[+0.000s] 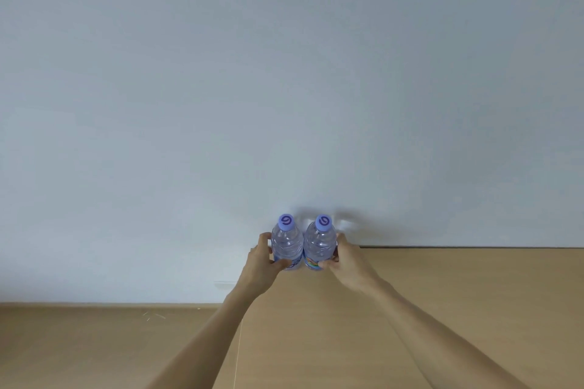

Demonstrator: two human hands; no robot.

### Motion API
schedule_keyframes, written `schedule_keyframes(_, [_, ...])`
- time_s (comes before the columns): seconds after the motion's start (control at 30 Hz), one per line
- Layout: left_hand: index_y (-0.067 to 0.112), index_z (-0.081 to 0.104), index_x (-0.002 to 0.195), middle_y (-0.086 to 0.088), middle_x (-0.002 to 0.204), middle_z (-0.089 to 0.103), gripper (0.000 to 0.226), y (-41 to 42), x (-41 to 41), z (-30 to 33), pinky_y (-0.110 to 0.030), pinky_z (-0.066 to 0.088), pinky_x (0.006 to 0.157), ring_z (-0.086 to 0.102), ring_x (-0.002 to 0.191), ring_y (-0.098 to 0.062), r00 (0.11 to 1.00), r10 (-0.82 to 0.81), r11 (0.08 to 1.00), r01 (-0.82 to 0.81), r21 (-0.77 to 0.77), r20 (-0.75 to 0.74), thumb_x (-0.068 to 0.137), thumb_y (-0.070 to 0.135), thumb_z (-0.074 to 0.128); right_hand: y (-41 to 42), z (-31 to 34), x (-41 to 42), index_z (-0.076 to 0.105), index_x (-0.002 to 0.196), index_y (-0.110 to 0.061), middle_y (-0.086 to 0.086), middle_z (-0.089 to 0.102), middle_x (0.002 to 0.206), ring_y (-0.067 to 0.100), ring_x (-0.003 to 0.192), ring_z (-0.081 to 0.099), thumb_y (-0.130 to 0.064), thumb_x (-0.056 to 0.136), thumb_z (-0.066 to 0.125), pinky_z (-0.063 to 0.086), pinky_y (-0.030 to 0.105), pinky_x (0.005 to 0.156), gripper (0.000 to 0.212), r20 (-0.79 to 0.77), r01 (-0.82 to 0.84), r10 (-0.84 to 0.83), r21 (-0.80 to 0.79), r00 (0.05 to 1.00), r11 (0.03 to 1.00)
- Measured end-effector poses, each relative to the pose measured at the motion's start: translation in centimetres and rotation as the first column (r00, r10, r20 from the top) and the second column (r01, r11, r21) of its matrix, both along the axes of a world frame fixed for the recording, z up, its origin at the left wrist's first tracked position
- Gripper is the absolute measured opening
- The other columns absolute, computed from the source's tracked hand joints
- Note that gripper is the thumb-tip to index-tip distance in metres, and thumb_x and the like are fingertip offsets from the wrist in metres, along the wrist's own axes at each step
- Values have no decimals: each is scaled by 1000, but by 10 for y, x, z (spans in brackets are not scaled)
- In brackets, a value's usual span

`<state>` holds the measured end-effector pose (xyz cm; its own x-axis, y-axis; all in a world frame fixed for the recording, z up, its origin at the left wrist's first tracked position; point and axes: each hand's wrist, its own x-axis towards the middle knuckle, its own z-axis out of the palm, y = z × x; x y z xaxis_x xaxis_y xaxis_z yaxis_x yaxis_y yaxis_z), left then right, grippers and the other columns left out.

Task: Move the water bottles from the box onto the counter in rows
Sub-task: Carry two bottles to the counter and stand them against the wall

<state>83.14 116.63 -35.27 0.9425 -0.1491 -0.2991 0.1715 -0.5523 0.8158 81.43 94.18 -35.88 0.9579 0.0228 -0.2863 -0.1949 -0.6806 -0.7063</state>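
Two clear water bottles with lilac caps stand upright side by side, touching, at the back of the wooden counter (pixel 442 294) close to the wall. My left hand (pixel 264 262) is wrapped around the lower part of the left bottle (pixel 287 243). My right hand (pixel 346 262) grips the lower part of the right bottle (pixel 319 243). The bottle bases are hidden by my fingers. The box is out of view.
A plain pale wall (pixel 284 88) rises directly behind the bottles. The counter's left edge (pixel 240 325) runs down the middle of the view; left of it a lower wood-coloured surface (pixel 94 347) stretches to the wall.
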Motion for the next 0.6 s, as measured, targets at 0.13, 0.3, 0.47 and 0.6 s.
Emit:
schedule_keyframes(0.13, [27,42,125,4,117,60,54,5,1,7,-23,51,70,65,93,-11,999,-33,999,33,-2,-16,81,27,73,-3,10,-1,45,109,-18,-1,65,98,12,85,64,-29,82,70,54,33,78,39,-30,-40,40,-13,999,999])
schedule_keyframes(0.3, [36,44,130,15,119,53,54,13,4,46,-18,48,73,60,96,-5,974,-93,996,94,6,207,83,41,70,-21,46,-12,43,131,-24,-7,54,112,4,86,62,-43,83,68,49,25,76,58,30,3,-3,-12,1000,1000])
schedule_keyframes(0.47, [37,53,117,16,109,59,33,-2,9,107,-20,49,74,60,93,-1,876,-84,992,120,-45,474,88,31,67,-35,98,-29,45,128,-34,-20,50,108,1,86,58,-54,85,60,50,35,84,49,217,61,-33,-124,976,990])
schedule_keyframes(0.6, [37,59,106,17,97,64,21,-28,9,161,-13,47,69,61,88,-1,801,-144,964,246,-100,581,89,26,65,-43,145,-48,46,122,-40,-23,52,109,-2,92,55,-57,85,57,48,30,82,42,373,158,-91,-154,923,975])
